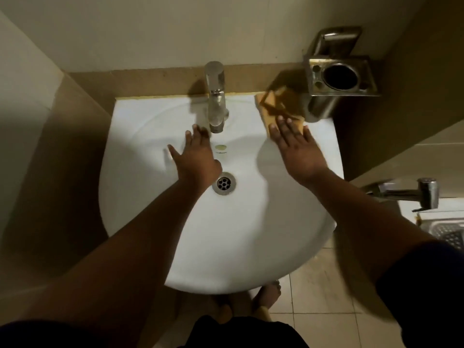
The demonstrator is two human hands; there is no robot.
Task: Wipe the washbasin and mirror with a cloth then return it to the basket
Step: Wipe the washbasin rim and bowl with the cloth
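Observation:
A white washbasin fills the middle of the head view. An orange-yellow cloth lies on its back right rim, below the metal holder. My right hand lies flat with straight fingers pressing on the near end of the cloth. My left hand is spread with straight fingers inside the bowl, just left of the tap, holding nothing. The mirror and the basket are out of view.
A chrome tap stands at the back middle of the basin, with the drain below it. A steel tumbler holder and a soap dish hang on the wall at right. A second tap juts out at far right.

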